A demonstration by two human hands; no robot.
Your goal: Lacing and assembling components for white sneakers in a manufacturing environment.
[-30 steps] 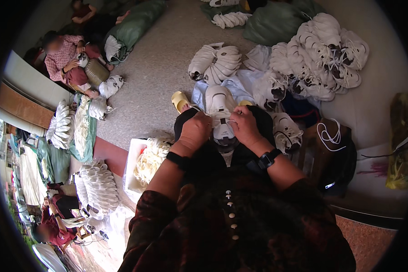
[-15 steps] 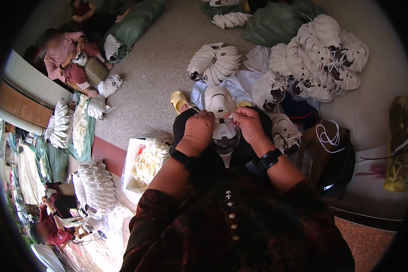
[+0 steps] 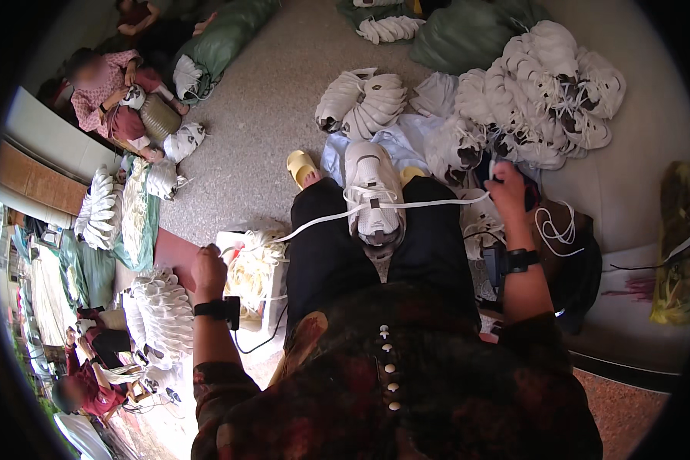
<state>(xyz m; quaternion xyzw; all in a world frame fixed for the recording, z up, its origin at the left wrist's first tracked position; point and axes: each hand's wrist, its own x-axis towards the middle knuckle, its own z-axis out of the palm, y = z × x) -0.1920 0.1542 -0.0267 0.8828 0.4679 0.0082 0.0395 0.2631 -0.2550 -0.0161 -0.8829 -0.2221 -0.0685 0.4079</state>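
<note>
White shoe heap [image 3: 544,96] beyond right hand [image 3: 508,190]

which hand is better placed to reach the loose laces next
Likely the left hand: it is beside the loose laces, while the right hand is beyond the shoe. Both appear to hold the white lace, though.

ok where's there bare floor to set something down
Broadest bare floor: between the co-worker in pink on the left and the curved shoe stacks and yellow slipper on the right. Crowded: upper right, with the large shoe pile, and between the legs, where a shoe sits, white lace stretched sideways.
</note>
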